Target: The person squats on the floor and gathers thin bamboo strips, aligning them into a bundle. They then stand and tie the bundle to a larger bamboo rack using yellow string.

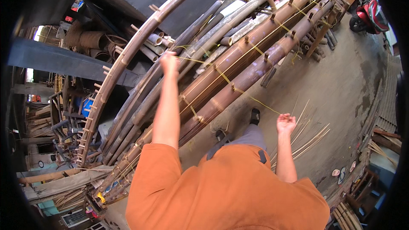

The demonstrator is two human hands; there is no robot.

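My left hand (pixel 169 63) is raised over a row of long brown bamboo poles (pixel 238 66) and is closed on a thin yellow string (pixel 221 75). The string runs from that hand across the poles, past small pegs, down to my right hand (pixel 285 123). My right hand is held out low over the concrete floor, fingers curled, gripping the other end of the string. The poles lie side by side on a frame, slanting from lower left to upper right, with more yellow string zigzagging between pegs along them.
A curved bamboo rail with pegs (pixel 123 59) arches over the poles at left. Thin bamboo strips (pixel 309 136) lie on the floor by my right hand. A red scooter (pixel 370 16) stands at upper right. Stacked bamboo and clutter fill the left side.
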